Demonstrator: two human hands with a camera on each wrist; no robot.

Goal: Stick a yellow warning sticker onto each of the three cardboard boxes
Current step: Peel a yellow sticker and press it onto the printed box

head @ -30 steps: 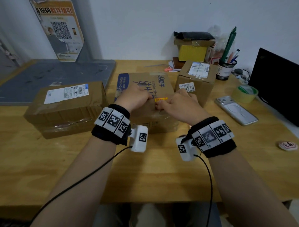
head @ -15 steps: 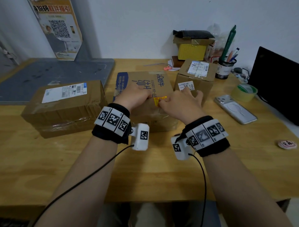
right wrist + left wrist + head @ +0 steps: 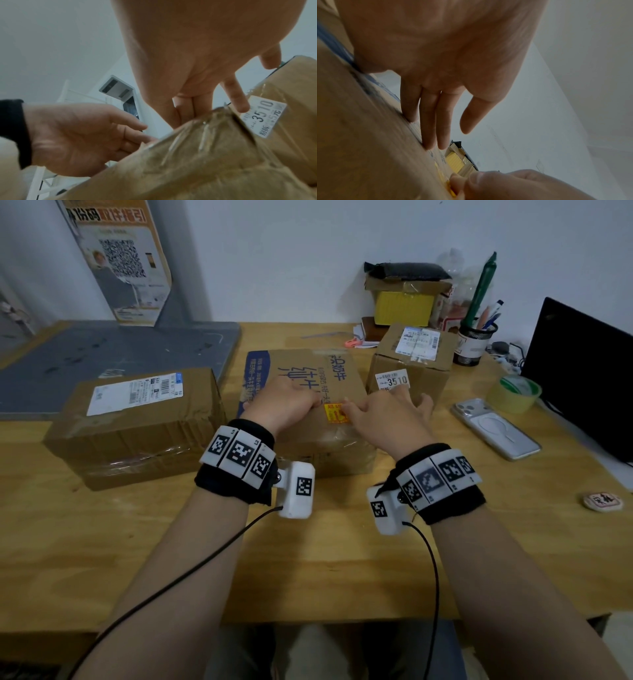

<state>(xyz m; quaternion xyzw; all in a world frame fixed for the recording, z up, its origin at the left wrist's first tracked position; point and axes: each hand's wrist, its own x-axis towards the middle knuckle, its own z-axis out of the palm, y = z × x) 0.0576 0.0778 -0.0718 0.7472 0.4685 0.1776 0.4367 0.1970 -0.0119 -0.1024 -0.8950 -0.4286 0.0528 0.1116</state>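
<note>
Pressing down with straight fingers [image 3: 428,121], the left hand [image 3: 284,402] rests flat on the middle box [image 3: 308,378]. The right hand [image 3: 383,416] touches the yellow sticker [image 3: 335,413] lying on that box, fingers spread. The box sits on the bench [image 3: 308,559].

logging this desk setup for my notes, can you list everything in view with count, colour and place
cardboard boxes: 3, brown; left box, middle box, right box, all on the wooden table
yellow sticker: 1, yellow and red, on top of the middle box
phone: 1, silver, right of the boxes
tape roll: 1, yellowish green, beyond the phone
pen holder: 1, black, back right
yellow box: 1, back, against the wall
monitor: 1, black, far right
grey mat: 1, back left
left hand: on the middle box, fingers straight
right hand: fingertips at the sticker's right edge
</note>
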